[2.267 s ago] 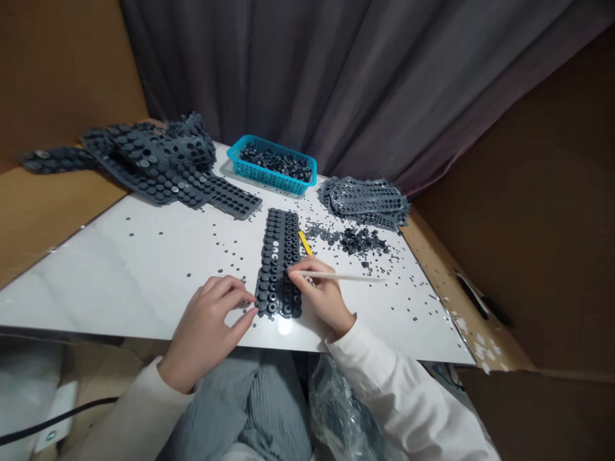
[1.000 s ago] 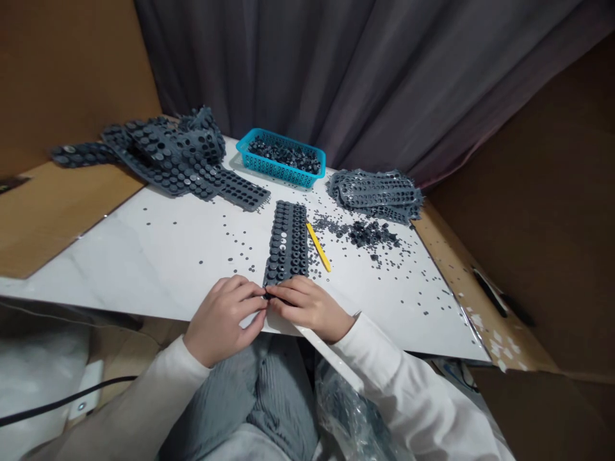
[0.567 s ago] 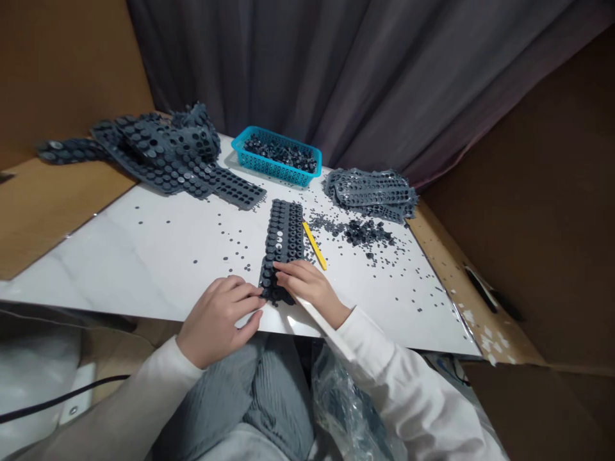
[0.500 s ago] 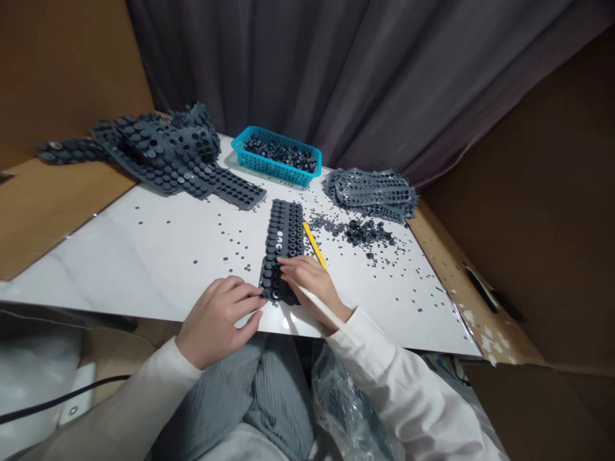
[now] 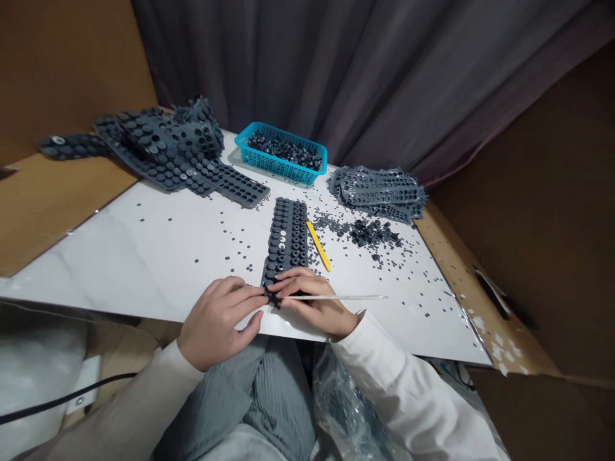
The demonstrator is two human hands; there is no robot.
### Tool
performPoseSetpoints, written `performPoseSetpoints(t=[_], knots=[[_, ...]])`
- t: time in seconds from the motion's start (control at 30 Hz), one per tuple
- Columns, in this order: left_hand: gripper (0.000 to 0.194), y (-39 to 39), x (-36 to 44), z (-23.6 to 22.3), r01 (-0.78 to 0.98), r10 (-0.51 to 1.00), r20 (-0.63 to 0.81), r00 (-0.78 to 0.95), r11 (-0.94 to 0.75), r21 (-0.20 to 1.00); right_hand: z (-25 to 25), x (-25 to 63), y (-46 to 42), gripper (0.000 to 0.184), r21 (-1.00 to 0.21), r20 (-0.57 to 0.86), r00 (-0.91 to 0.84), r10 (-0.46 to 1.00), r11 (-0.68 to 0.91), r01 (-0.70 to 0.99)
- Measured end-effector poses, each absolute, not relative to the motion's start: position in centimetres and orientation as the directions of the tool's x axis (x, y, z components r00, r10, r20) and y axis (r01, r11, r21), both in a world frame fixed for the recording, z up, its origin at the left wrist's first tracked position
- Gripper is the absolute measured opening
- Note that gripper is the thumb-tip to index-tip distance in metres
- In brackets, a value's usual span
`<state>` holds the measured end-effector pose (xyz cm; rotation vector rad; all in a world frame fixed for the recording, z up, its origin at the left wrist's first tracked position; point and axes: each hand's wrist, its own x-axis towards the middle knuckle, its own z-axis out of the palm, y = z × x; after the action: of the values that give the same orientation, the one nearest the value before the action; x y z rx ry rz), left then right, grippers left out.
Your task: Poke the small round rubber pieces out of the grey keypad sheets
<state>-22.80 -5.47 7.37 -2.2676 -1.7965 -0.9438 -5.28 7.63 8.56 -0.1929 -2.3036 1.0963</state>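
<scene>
A dark grey rubber strip [image 5: 287, 238] studded with round caps lies lengthwise on the white table [image 5: 144, 256], its near end under my fingers. My left hand [image 5: 218, 320] pinches that near end at the table's front edge, fingers closed on it. My right hand [image 5: 314, 306] holds a thin white stick [image 5: 346, 297] that points right, its tip at the strip's near end. A yellow stick [image 5: 318, 246] lies just right of the strip.
A heap of grey rubber sheets [image 5: 158, 150] sits at the back left, a blue basket [image 5: 282, 152] of small dark parts at the back, a stack of punched sheets [image 5: 379, 192] at the back right. Loose dark bits [image 5: 372, 234] scatter over the table. Brown cardboard walls flank both sides.
The white stick in my right hand has swung from pointing down toward my lap to pointing right. My right hand has moved back to the strip's near end. My left hand stays put.
</scene>
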Motion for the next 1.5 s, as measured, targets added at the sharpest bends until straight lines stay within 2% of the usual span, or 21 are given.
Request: performPoseSetpoints(t=[0.5,0.77,0.93,1.2,1.27,1.5], knots=[[0.020,-5.32,-22.76,7.38,0.904,0.832,0.543,0.115,-0.315,0.291,8.04,-5.21,7.54,0.007,-0.587,0.501,-0.824,0.264,0.804,-0.099],[0.019,-5.28,-22.77,7.30,0.899,0.836,0.538,0.111,-0.315,0.304,7.91,-5.09,7.60,0.004,-0.562,0.506,-0.830,0.233,0.820,-0.112],[0.020,-5.28,-22.74,7.24,0.896,0.839,0.534,0.108,-0.314,0.313,7.83,-5.08,7.71,0.002,-0.501,0.505,-0.842,0.191,0.859,-0.105],[0.018,-5.31,-22.77,7.33,0.900,0.836,0.537,0.114,-0.316,0.301,8.25,-5.15,7.73,0.008,-0.423,0.503,-0.853,0.140,0.900,-0.102],[0.018,-5.32,-22.77,7.35,0.902,0.839,0.533,0.114,-0.312,0.298,8.17,-5.19,7.75,0.008,-0.437,0.515,-0.845,0.145,0.892,-0.113],[0.019,-5.40,-22.82,7.23,0.896,0.840,0.528,0.125,-0.324,0.304,7.84,-5.34,7.56,0.005,-0.617,0.555,-0.787,0.271,0.768,-0.170]])
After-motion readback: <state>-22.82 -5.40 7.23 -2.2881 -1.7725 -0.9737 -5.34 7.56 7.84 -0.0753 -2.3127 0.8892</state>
